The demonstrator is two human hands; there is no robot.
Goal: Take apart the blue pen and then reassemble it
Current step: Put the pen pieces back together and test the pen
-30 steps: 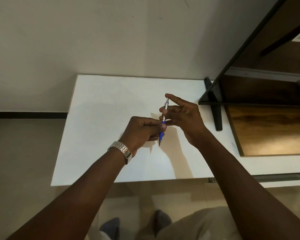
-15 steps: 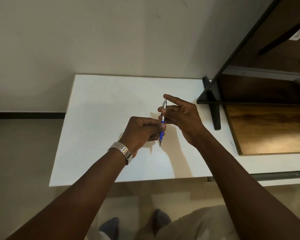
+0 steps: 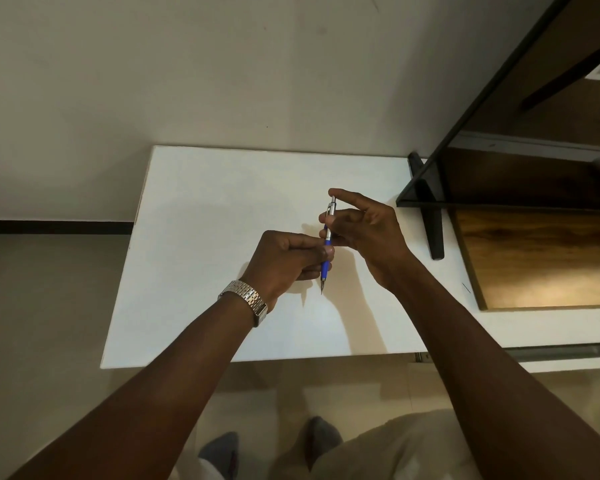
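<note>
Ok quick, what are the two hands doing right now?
Left hand: closed around the lower, blue part of the pen.
Right hand: holding the pen's silver upper part, with its index finger at the top end.

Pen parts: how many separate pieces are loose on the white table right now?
0. The blue pen is in one piece, held above the table by the left hand and right hand.

Dim, soft shadows on the white table (image 3: 205, 209), wide-angle edge distortion.
</note>
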